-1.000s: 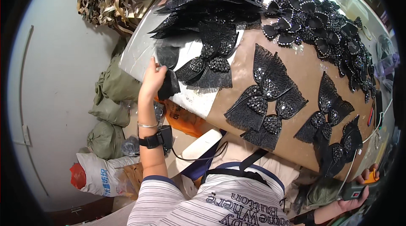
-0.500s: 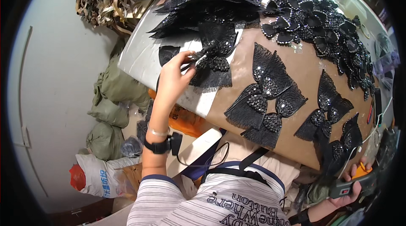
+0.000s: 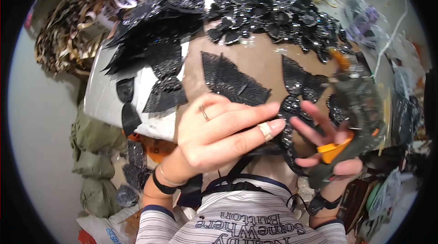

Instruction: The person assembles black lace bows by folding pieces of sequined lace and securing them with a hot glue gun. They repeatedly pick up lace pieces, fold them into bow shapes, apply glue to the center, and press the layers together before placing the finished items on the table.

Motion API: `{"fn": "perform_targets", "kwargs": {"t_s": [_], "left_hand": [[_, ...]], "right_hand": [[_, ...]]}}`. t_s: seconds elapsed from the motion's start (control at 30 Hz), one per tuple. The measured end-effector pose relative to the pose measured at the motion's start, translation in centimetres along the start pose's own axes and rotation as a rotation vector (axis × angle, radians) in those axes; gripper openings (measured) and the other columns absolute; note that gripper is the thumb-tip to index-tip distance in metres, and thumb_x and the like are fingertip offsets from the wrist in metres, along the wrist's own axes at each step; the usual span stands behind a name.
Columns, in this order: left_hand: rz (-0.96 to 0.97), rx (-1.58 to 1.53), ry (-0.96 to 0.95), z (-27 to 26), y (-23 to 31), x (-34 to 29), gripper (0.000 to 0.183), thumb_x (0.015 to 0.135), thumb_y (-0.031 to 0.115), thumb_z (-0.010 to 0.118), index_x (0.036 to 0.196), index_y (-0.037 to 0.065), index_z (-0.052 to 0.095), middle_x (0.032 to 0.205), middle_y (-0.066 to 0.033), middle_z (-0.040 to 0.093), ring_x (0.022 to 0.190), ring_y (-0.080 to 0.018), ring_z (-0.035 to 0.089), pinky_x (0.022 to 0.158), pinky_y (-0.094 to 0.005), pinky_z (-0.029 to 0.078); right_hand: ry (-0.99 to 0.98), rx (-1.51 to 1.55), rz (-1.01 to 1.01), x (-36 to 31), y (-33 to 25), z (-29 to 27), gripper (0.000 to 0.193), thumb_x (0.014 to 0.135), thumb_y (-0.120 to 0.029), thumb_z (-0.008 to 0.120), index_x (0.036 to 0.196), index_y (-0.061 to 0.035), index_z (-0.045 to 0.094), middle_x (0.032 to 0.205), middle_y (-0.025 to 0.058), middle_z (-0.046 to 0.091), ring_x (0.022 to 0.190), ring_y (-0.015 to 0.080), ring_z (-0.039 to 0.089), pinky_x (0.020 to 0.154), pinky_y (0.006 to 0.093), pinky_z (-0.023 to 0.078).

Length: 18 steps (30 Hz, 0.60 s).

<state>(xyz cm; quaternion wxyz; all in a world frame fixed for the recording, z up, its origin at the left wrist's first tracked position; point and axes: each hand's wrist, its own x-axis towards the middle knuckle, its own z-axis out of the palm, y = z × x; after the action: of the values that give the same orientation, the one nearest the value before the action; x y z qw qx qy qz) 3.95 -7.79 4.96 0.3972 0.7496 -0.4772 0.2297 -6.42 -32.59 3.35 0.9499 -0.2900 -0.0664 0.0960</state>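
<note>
My right hand (image 3: 319, 141) holds a dark glue gun (image 3: 331, 171) with an orange trigger, its first fingers spread out to the left. Motion blurs the hand and the gun. My left hand (image 3: 228, 130) stretches palm down across the near part of the table, its fingers extended and its thumb hidden. Its fingertips reach a black sequined bow (image 3: 292, 103); whether they touch it I cannot tell. Under and beyond that hand lies a black lace bow piece (image 3: 232, 77), partly covered. Another lace bow (image 3: 166, 82) lies to the left.
A stack of black lace pieces (image 3: 159, 16) stands at the far left of the table. Many small sequined bows (image 3: 273, 13) are heaped at the back. Tangled ribbons (image 3: 73, 25) hang beyond the left corner. Green sacks (image 3: 98, 153) sit below the left edge; plastic bags (image 3: 360, 20) lie at the right.
My left hand has left the lace bow on the left and swung right across the table. My right hand has raised the glue gun from the lower right over the table. The view has shifted.
</note>
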Motion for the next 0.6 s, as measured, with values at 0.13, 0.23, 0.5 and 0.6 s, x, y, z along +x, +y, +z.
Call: {"fn": "perform_targets", "kwargs": {"t_s": [0.13,0.23,0.5,0.6], "left_hand": [[-0.020,-0.098,0.149,4.7,3.0,-0.2,0.035,0.062,0.002,0.080,0.096,0.007,0.072,0.097,-0.0090,0.066,0.069,-0.0186,0.062,0.055,-0.0251,0.047],[-0.130,-0.139,0.130,6.8,5.0,0.0,0.034,0.063,0.011,0.078,0.095,0.003,0.068,0.107,-0.0139,0.064,0.090,-0.0243,0.063,0.074,-0.0298,0.050],[-0.775,-0.999,-0.078,10.7,3.2,-0.7,0.031,0.080,0.015,0.075,0.070,0.006,0.047,0.092,-0.0104,0.059,0.092,-0.0198,0.058,0.079,-0.0329,0.046],[-0.967,-1.200,-0.062,10.8,3.7,0.0,0.048,0.085,0.020,0.072,0.116,0.001,0.041,0.105,-0.0092,0.054,0.098,-0.0103,0.055,0.085,-0.0280,0.049]], "right_hand": [[0.279,-0.180,-0.177,0.1,2.5,1.2,0.042,0.058,-0.006,0.064,0.098,-0.0026,0.050,0.140,0.0420,0.024,0.130,0.0491,0.036,0.100,0.0552,0.044],[0.312,-0.120,-0.323,-0.3,2.7,0.1,0.041,0.062,-0.016,0.064,0.099,-0.0091,0.048,0.138,0.0412,0.029,0.128,0.0463,0.040,0.106,0.0497,0.038],[0.323,-0.163,-0.272,-2.6,1.6,-1.7,0.038,0.061,-0.011,0.066,0.095,-0.0125,0.049,0.137,0.0313,0.034,0.127,0.0442,0.040,0.096,0.0485,0.046],[0.306,-0.193,-0.328,-2.7,1.8,-2.1,0.038,0.062,-0.010,0.066,0.096,-0.0115,0.049,0.138,0.0301,0.033,0.127,0.0461,0.039,0.098,0.0565,0.044]]}}
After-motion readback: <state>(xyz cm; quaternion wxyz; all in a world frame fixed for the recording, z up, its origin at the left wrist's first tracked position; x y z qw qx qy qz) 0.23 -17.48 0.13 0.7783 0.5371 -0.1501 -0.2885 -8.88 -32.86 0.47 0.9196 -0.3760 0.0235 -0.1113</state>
